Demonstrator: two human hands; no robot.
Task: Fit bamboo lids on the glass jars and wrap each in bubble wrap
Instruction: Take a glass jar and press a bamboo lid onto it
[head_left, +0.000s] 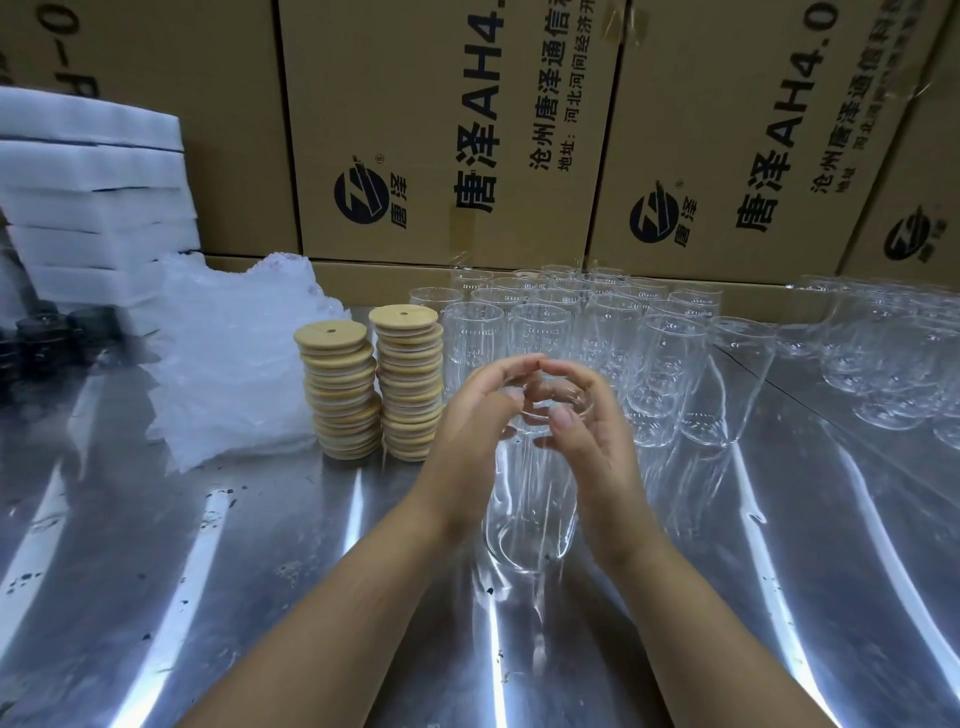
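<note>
The left hand (467, 415) and right hand (589, 431) cover much of the rim of the jar (530, 519) (its far side especially). Dark things (47, 338) at left are blurred; the foam stack (98, 208) and boxes (447, 130) are cut off at the edges.

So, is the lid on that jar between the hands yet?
Off: the jar shows a bare glass rim between the fingers, no bamboo on it; lids sit stacked beside.

Table (208, 571), near centre: one jar (530, 519) stood between left hand (467, 415) and right hand (592, 431), both curled about its rim | behind: jar cluster (597, 332) | far right: second cluster (893, 358) | left: two lid stacks (343, 384) side by side | further left: bubble wrap (234, 358), foam sheets (93, 197) behind | rear: cartons (457, 130)
</note>
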